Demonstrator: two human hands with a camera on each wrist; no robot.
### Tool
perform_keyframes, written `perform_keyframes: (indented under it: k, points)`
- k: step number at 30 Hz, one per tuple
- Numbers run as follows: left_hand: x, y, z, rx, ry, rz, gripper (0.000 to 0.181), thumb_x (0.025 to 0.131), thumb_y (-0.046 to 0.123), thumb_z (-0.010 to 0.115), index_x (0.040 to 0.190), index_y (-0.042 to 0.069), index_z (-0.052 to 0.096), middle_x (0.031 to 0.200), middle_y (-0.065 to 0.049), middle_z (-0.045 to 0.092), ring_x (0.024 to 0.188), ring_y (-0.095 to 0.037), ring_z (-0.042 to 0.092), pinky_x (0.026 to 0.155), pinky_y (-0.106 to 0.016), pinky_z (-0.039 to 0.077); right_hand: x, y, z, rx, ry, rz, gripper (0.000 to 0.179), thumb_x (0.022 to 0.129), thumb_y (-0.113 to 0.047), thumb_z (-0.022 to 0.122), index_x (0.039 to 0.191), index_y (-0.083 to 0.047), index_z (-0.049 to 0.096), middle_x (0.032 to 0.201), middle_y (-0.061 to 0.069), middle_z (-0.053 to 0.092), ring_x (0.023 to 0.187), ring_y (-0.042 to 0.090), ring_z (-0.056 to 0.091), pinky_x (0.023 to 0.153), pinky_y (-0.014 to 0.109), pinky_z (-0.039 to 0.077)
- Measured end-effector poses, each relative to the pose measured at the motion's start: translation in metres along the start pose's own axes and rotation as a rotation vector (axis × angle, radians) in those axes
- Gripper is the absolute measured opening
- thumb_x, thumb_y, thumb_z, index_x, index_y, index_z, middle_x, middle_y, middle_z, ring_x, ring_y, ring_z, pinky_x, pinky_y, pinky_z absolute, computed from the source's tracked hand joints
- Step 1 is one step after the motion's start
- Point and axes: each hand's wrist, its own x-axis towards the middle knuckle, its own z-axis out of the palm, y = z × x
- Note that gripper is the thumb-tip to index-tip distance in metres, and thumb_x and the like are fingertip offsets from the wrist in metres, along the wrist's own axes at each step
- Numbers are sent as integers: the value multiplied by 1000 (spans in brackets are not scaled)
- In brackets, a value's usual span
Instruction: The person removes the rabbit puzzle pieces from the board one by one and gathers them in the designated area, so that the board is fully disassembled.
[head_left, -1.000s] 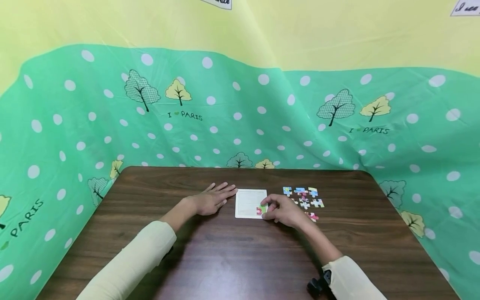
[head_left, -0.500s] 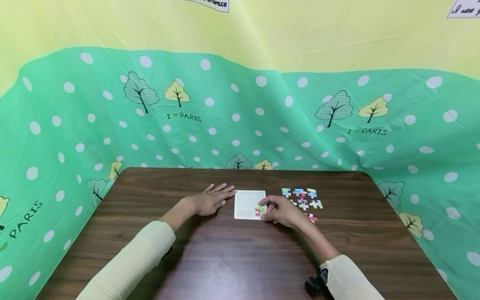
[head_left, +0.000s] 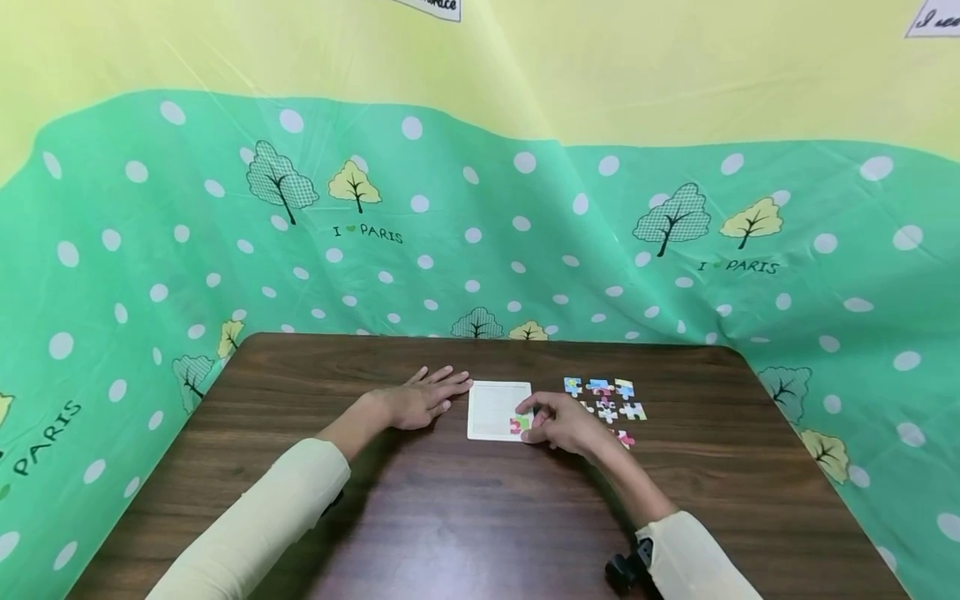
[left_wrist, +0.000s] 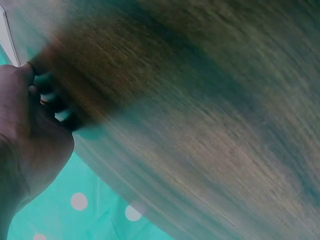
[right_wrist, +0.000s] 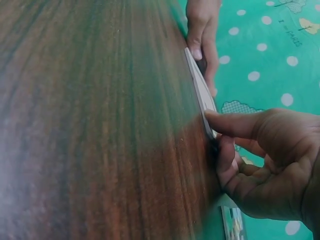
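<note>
In the head view a flat white square puzzle tray (head_left: 487, 408) lies on the table. A pink and green jigsaw piece (head_left: 519, 426) sits at its near right corner. My right hand (head_left: 566, 425) reaches in from the right, thumb and index finger curled about that piece and partly covering it. Seen from the right wrist, the thumb (right_wrist: 232, 123) is right at the tray's edge and the other fingers are bent beneath it. My left hand (head_left: 420, 406) rests palm down with fingers spread, its fingertips at the tray's far left corner.
Right of the tray lie several loose jigsaw pieces (head_left: 606, 410) in blue, white and pink; a pink piece (head_left: 625, 437) is partly hidden behind my right hand. The dark wooden table (head_left: 420, 517) ends at a green dotted cloth (head_left: 420, 258) behind it.
</note>
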Motion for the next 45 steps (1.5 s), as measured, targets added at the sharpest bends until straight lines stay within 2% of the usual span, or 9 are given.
perform_keyframes:
  k: [11, 22, 30, 38, 45]
  points:
    - [-3, 6, -5, -16, -6, -23, 61, 125, 37, 32, 183, 36, 15, 193, 10, 5, 180, -24, -4, 146, -57, -6, 0, -4, 1, 1, 21, 36, 39, 89, 0, 91, 126, -4, 78, 84, 5, 64, 72, 17, 57, 60, 27, 52]
    - [0, 1, 0, 16, -4, -11, 61, 124, 37, 31, 183, 36, 14, 193, 10, 5, 181, -25, -4, 146, -59, -6, 1, -1, 2, 13, 25, 40, 38, 89, 1, 91, 124, -4, 78, 84, 4, 63, 73, 16, 57, 61, 26, 52]
    - [2, -2, 4, 39, 13, -19, 61, 124, 38, 29, 183, 37, 13, 193, 11, 5, 180, -24, -4, 146, -60, -4, 0, 1, 4, 27, 36, 6, 39, 89, 0, 91, 126, -2, 77, 85, 5, 65, 72, 17, 57, 60, 26, 52]
    - [-2, 1, 2, 29, 19, -28, 60, 125, 38, 30, 183, 39, 14, 192, 14, 4, 180, -22, -4, 146, -57, -5, 0, 1, 6, 45, 46, -20, 40, 87, 4, 90, 125, -1, 76, 86, 6, 64, 72, 17, 56, 59, 25, 51]
    - [-4, 4, 1, 32, 23, -30, 60, 125, 37, 29, 183, 38, 13, 193, 13, 4, 181, -23, -3, 146, -58, -4, 1, -1, 10, 16, 87, -20, 40, 84, 6, 90, 121, -4, 77, 95, 10, 65, 78, 18, 58, 61, 26, 52]
